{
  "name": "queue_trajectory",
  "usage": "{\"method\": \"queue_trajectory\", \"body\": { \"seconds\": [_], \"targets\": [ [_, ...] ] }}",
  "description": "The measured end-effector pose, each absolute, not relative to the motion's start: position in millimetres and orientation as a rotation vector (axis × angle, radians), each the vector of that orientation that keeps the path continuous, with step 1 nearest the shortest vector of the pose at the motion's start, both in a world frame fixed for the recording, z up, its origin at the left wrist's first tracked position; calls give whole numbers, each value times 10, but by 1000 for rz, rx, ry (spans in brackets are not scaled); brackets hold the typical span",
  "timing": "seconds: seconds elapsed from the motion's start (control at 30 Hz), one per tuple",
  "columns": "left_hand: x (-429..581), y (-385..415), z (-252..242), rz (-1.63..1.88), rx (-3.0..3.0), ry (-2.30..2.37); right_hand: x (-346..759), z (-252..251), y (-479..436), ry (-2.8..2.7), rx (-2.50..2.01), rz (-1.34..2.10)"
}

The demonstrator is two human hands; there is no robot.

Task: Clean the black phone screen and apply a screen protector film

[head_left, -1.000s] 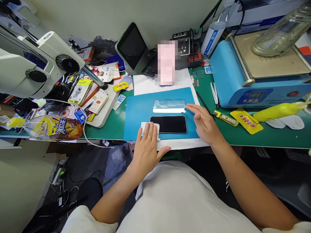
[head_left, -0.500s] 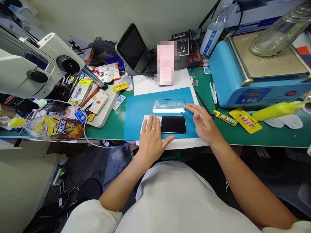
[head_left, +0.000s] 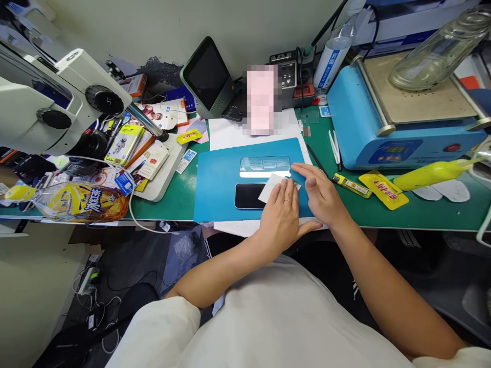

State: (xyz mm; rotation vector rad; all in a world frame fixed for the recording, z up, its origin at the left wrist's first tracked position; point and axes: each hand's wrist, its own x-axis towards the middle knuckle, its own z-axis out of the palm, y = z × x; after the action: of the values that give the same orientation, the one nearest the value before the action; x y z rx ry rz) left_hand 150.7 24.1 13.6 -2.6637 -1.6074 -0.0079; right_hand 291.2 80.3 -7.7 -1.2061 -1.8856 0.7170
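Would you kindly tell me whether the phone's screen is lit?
Dark where visible: the phone shows black beside the wipe and left hand, which hide the rest.

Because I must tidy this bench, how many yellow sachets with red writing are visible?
2: one yellow sachet front-left of the screen device, another sachet in front of the blue machine. More may be hidden.

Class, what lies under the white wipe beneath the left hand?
Under the white wipe is part of a black-screened phone, whose left end shows. The screen beneath the wipe cannot be seen, and the left hand hides some of the wipe too.
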Motion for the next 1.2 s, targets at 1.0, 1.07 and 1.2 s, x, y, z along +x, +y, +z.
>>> {"method": "queue_trajectory", "body": {
  "seconds": [1.0, 1.07, 1.2],
  "targets": [
    [664, 37, 211, -2134, -2728, -2146, 2851, 90, 673, -1823, -1103, 651],
    [633, 20, 268, -2462, -2572, -2331, 2803, 193, 561, -1770, -1054, 847],
    [587, -11, 335, -2977, -2321, -2501, 2655, 333, 344, -1552, -944, 1626]
  ]
}}
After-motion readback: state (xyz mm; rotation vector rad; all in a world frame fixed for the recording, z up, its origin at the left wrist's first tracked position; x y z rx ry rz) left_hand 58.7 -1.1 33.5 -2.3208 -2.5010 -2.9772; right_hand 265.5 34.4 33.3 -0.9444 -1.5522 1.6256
